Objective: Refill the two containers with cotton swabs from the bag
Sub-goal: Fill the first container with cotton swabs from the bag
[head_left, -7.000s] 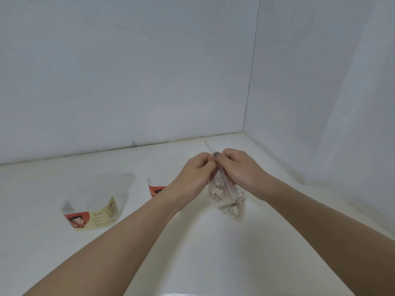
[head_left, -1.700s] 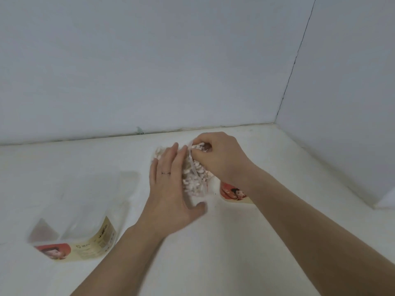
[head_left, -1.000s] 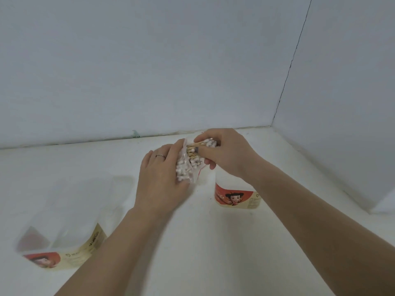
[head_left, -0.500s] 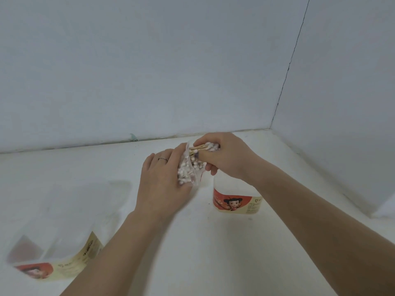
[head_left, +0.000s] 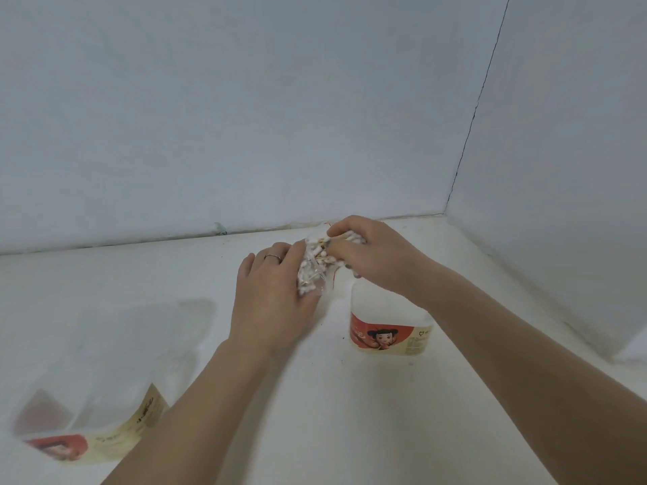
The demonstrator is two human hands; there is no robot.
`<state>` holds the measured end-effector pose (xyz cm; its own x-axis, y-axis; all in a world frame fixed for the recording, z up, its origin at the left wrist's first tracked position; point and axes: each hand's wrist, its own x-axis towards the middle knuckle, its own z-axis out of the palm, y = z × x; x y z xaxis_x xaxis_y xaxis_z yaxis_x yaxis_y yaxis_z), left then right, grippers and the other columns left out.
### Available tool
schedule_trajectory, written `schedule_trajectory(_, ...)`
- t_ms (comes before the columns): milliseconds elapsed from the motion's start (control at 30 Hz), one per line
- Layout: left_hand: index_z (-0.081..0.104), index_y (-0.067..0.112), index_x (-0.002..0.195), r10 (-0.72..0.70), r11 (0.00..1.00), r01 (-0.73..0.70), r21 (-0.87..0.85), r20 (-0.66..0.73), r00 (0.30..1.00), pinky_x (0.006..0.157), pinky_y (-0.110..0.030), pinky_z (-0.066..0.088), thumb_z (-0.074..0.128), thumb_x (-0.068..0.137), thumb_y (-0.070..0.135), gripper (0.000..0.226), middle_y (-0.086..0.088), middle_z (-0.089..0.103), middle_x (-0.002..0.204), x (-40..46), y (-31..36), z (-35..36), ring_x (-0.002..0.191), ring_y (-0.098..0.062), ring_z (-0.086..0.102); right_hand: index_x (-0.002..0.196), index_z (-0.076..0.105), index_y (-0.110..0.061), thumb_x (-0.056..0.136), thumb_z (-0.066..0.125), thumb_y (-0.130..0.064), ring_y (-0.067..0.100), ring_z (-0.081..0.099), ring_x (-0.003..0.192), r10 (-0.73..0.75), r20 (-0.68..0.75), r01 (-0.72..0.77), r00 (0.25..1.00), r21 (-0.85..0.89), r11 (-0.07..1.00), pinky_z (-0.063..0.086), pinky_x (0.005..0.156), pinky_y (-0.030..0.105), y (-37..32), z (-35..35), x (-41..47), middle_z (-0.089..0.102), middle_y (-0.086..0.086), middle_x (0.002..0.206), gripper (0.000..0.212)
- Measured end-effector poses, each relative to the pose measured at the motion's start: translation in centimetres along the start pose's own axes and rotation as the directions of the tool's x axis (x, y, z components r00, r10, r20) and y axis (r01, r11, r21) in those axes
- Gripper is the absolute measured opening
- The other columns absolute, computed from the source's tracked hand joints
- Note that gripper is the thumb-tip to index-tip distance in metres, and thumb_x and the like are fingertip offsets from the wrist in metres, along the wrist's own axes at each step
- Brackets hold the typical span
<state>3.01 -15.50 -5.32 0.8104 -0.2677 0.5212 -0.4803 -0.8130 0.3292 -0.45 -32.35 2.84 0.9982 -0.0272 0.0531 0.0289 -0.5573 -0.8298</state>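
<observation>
A clear plastic bag [head_left: 310, 274] full of cotton swabs is held above the white surface, and my left hand [head_left: 271, 295] grips it from the left. My right hand [head_left: 374, 257] holds a bundle of cotton swabs [head_left: 345, 239] at the bag's mouth, wooden sticks showing between the fingers. A clear container [head_left: 387, 327] with a red and cream cartoon label stands just under my right wrist. The other clear container [head_left: 94, 386], with the same label, stands at the lower left. I cannot tell whether either one has swabs inside.
The white surface [head_left: 315, 397] meets a white back wall and a right wall in a corner [head_left: 446, 213]. A small green mark [head_left: 220, 228] sits at the base of the back wall.
My right hand has drawn the swab bundle a little further out of the bag. The view has shifted slightly; both containers stay in place.
</observation>
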Motion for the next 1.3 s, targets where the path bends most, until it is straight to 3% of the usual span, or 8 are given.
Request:
schedule_trajectory(133, 0.059, 0.018, 0.116, -0.017, 1.000, 0.017, -0.001, -0.023, 1.000, 0.093, -0.047, 0.045, 0.054, 0.079, 0.042, 0.044, 0.000, 0.061, 0.100, 0.2, 0.5, 0.2, 0.093, -0.028, 0.058, 0.110, 0.057, -0.026, 0.088, 0.061, -0.060, 0.014, 0.068, 0.079, 0.040, -0.048, -0.037, 0.998, 0.057, 0.998, 0.053, 0.072, 0.026, -0.4, 1.3, -0.1, 0.069, -0.006, 0.099, 0.041)
schedule_trajectory(267, 0.058, 0.021, 0.114, -0.003, 0.999, 0.004, 0.041, -0.018, 1.000, 0.094, -0.045, 0.044, 0.046, 0.081, 0.050, 0.045, 0.003, 0.060, 0.097, 0.0, 0.9, 0.0, 0.090, -0.027, 0.057, 0.100, 0.059, -0.020, 0.095, 0.061, -0.041, 0.015, 0.063, 0.074, -0.014, -0.229, 0.025, 0.973, 0.043, 0.999, 0.046, 0.063, 0.022, 0.3, 2.6, -0.1, 0.066, -0.004, 0.091, 0.021)
schedule_trajectory(400, 0.058, 0.023, 0.121, -0.004, 0.996, 0.005, 0.092, -0.013, 1.000, 0.097, -0.046, 0.043, 0.040, 0.089, 0.062, 0.053, 0.003, 0.061, 0.100, 0.0, 0.6, -0.2, 0.095, -0.026, 0.058, 0.096, 0.063, -0.020, 0.097, 0.060, -0.035, -0.001, 0.056, 0.046, 0.038, -0.233, -0.012, 0.972, 0.113, 0.994, 0.042, 0.054, 0.017, 0.9, 1.7, -0.1, 0.065, -0.002, 0.086, 0.015)
schedule_trajectory(533, 0.056, 0.024, 0.132, -0.020, 0.993, 0.020, 0.118, -0.002, 1.000, 0.103, -0.048, 0.042, 0.035, 0.088, 0.061, 0.061, -0.001, 0.063, 0.112, 0.2, 0.6, -0.3, 0.102, -0.029, 0.059, 0.093, 0.066, -0.016, 0.096, 0.064, -0.032, 0.006, 0.055, 0.046, 0.101, -0.250, -0.031, 0.963, 0.268, 0.963, 0.044, 0.058, 0.025, 1.2, 0.3, -0.1, 0.063, -0.002, 0.073, 0.016)
schedule_trajectory(667, 0.056, 0.023, 0.130, -0.024, 0.986, 0.027, 0.163, -0.021, 0.999, 0.102, -0.050, 0.042, 0.052, 0.089, 0.051, 0.049, -0.004, 0.063, 0.112, 0.6, 0.3, -0.3, 0.102, -0.031, 0.059, 0.093, 0.068, -0.009, 0.095, 0.067, -0.025, 0.017, 0.054, 0.056, 0.119, -0.229, -0.023, 0.966, 0.384, 0.923, 0.048, 0.067, 0.033, 1.5, -1.0, -0.1, 0.061, -0.003, 0.061, 0.017)
schedule_trajectory(900, 0.058, 0.009, 0.124, -0.030, 0.952, 0.067, 0.299, -0.126, 0.992, 0.095, -0.049, 0.046, 0.075, 0.076, 0.018, 0.052, -0.015, 0.066, 0.111, 1.0, -0.7, -0.7, 0.098, -0.037, 0.062, 0.106, 0.066, 0.003, 0.098, 0.064, -0.016, 0.011, 0.055, 0.058, 0.131, -0.144, -0.012, 0.981, 0.627, 0.779, 0.048, 0.055, 0.019, 1.8, -4.0, -1.5, 0.061, 0.004, 0.072, 0.021)
schedule_trajectory(1067, 0.056, 0.006, 0.125, -0.014, 0.938, 0.086, 0.336, -0.211, 0.977, 0.098, -0.048, 0.042, 0.078, 0.073, 0.010, 0.057, -0.019, 0.061, 0.116, 1.2, -0.8, -0.7, 0.101, -0.039, 0.059, 0.103, 0.066, 0.005, 0.097, 0.064, -0.016, 0.012, 0.055, 0.061, 0.105, -0.007, -0.088, 0.994, 0.493, 0.865, 0.048, 0.056, 0.020, 2.3, -5.7, -2.7, 0.061, 0.008, 0.079, 0.022)
schedule_trajectory(1300, 0.035, 0.021, 0.148, 0.110, 0.925, -0.060, 0.376, -0.114, 0.987, 0.113, -0.050, 0.031, 0.063, 0.063, -0.010, 0.095, -0.021, 0.038, 0.146, 0.1, 1.5, 0.4, 0.124, -0.041, 0.038, 0.101, 0.069, 0.001, 0.093, 0.069, -0.018, 0.023, 0.056, 0.070, 0.136, 0.027, -0.138, 0.990, 0.266, 0.954, 0.050, 0.060, 0.024, 3.3, -5.8, -3.7, 0.068, 0.017, 0.088, 0.021)
